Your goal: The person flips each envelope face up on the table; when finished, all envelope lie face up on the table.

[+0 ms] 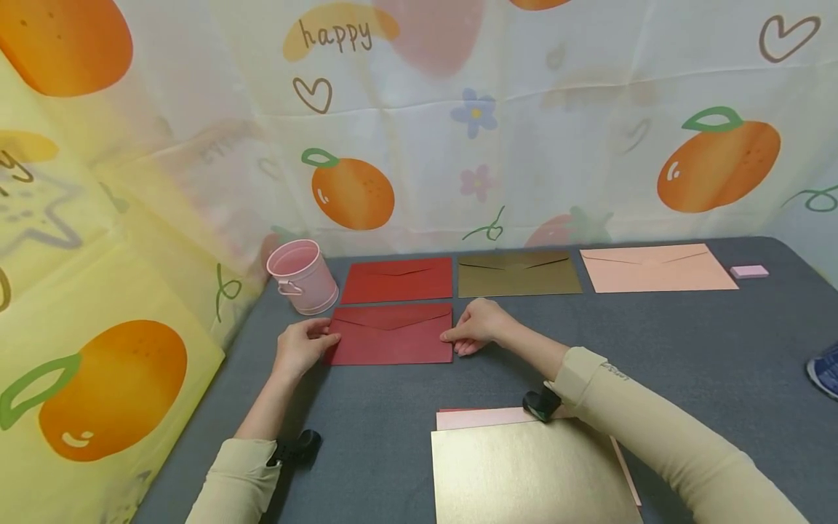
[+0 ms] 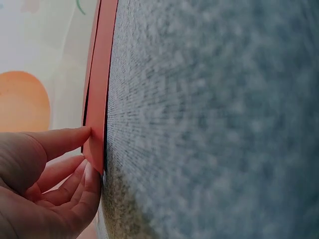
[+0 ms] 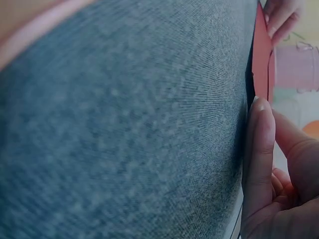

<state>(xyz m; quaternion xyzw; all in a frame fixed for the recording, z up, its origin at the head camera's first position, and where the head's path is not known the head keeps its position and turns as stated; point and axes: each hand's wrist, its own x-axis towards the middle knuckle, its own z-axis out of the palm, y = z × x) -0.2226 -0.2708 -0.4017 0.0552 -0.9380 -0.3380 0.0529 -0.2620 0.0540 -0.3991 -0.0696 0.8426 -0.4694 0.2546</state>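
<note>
A dark red envelope (image 1: 393, 340) with its pointed flap facing up lies between both hands, close over the grey table. My left hand (image 1: 300, 349) pinches its left edge, thumb on top and fingers beneath, as the left wrist view shows on the envelope corner (image 2: 99, 124). At the opposite edge my right hand (image 1: 481, 327) holds the envelope between thumb and fingers. Just behind it lies a brighter red envelope (image 1: 399, 280). An olive-brown envelope (image 1: 520, 275) and a peach envelope (image 1: 657, 268) continue that back row to the right.
A pink bucket (image 1: 304, 280) stands at the back left, near my left hand. Beyond the peach envelope lies a small pink block (image 1: 749, 271). Under my right forearm is a stack topped by a gold sheet (image 1: 524, 473). A printed curtain (image 1: 419, 145) hangs behind the table (image 1: 386, 444).
</note>
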